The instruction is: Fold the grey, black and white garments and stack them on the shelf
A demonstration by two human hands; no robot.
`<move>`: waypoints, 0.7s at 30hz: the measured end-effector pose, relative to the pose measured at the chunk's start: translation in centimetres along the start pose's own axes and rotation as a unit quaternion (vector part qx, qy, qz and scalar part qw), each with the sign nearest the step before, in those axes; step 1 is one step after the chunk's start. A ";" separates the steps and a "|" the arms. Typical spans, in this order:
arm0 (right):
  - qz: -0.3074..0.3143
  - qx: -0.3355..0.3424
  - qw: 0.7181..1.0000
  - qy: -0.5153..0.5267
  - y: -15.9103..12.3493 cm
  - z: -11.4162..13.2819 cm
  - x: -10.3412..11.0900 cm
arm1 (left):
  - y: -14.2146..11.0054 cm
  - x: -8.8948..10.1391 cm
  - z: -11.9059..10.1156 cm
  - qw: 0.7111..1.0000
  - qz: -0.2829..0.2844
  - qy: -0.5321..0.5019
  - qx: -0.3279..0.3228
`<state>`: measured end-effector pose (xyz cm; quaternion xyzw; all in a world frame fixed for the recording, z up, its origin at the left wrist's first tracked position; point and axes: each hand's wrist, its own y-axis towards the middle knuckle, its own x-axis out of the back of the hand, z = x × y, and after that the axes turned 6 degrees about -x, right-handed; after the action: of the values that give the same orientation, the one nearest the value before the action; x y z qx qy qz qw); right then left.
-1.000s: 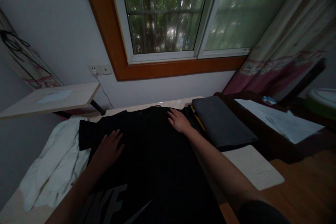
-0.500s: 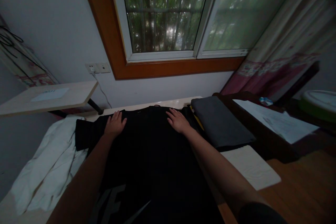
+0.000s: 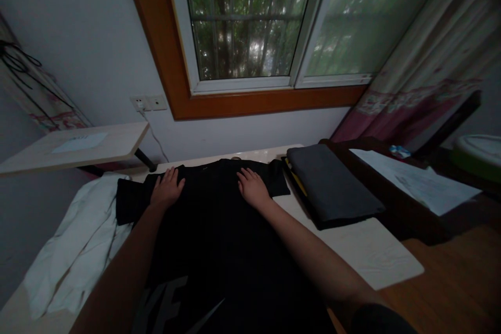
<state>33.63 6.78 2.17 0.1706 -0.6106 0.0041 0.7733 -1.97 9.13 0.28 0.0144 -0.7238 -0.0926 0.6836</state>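
A black T-shirt lies spread on the pale table, its collar toward the wall and a short sleeve out to each side. My left hand rests flat on its left shoulder, fingers stretched out. On the right shoulder lies my right hand, also flat with the fingers a little apart. Neither hand grips the cloth. The lower part of the shirt runs toward my body, and in the dark I cannot tell it from the black top with grey lettering that I wear.
Crumpled white cloth lies at the left, beneath a raised wooden shelf. To the right is a stack of folded dark clothes, with a dark brown surface bearing a paper sheet beyond. A window is ahead.
My right hand has shifted left, toward the collar. The shirt's right sleeve now lies spread out beside the folded stack, and more tabletop shows there. My left hand has moved slightly left.
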 end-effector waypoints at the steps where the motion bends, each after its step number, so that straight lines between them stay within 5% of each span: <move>1: -0.004 0.001 1.000 0.003 -0.3 -0.4 0.1 | -0.1 0.0 0.2 1.000 0.000 0.002 0.001; 10: -0.044 -0.061 0.997 -0.030 -4.3 -6.5 2.5 | -0.4 -0.2 1.1 0.999 0.022 0.042 0.016; 21: -0.067 -0.146 0.981 -0.106 -7.5 -6.8 5.1 | -0.8 0.0 1.8 0.998 0.029 0.045 0.031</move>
<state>42.95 0.46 3.74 0.0962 -0.6703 -0.1550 0.7193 -3.80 8.59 0.06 0.0187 -0.6948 -0.0498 0.7172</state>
